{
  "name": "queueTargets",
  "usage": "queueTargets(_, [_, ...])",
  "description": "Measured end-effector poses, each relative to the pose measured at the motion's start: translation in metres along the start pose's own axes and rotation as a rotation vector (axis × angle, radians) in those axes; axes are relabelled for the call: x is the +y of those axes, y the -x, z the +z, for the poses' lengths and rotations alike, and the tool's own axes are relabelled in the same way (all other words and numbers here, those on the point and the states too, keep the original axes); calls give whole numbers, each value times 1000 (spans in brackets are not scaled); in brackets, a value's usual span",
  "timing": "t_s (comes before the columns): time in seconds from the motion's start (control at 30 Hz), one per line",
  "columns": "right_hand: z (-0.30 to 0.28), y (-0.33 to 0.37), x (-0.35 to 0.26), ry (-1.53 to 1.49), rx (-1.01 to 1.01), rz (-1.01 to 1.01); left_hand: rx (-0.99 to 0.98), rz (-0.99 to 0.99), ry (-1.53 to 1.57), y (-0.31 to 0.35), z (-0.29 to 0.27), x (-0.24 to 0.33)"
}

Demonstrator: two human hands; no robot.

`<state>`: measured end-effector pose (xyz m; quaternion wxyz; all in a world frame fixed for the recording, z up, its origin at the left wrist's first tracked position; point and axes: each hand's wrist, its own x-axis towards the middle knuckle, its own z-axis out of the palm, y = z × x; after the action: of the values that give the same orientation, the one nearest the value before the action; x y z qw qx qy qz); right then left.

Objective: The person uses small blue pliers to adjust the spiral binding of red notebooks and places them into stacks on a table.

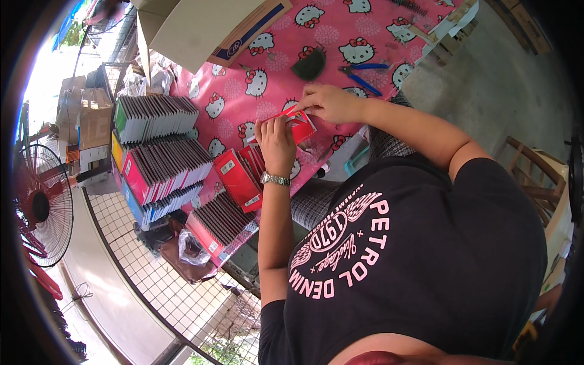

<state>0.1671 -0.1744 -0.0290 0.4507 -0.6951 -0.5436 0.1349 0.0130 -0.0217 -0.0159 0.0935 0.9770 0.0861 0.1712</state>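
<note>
In front of me lies a red notebook (pixel 302 128) on a pink patterned table cover. My left hand (pixel 277 145), with a metal watch on its wrist, is closed over the notebook's left part, fingers curled on its edge. At the notebook's far edge, the fingers of my right hand (pixel 325 103) are pressed together; what they pinch is too small to make out. Just left of my left wrist, more red notebooks (pixel 238 180) lie loosely overlapped. A dark green half-round piece (pixel 309 64) and blue-handled pliers (pixel 364 77) rest beyond my right hand.
Stacks of spiral notebooks (pixel 164 167) stand at the left, with another red stack (pixel 219 222) near the table's edge. A cardboard box (pixel 213 30) occupies the far side. A fan (pixel 42 205) stands at far left; a plastic-wrapped brown bag (pixel 188 252) sits below the stacks.
</note>
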Motion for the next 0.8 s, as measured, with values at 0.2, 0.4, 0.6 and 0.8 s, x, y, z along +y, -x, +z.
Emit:
queueTargets(0.2, [-2, 1, -2, -123, -88, 67, 4, -5, 19, 0, -2, 2])
queueTargets(0.4, [-5, 5, -1, -9, -87, -47, -18, -21, 31, -2, -4, 3])
queueTargets(0.6, [-7, -4, 0, -291, -279, 169, -20, -42, 71, -4, -6, 4])
queueTargets(0.8, [3, 1, -7, -204, -124, 112, 0, -19, 61, 3, -5, 10])
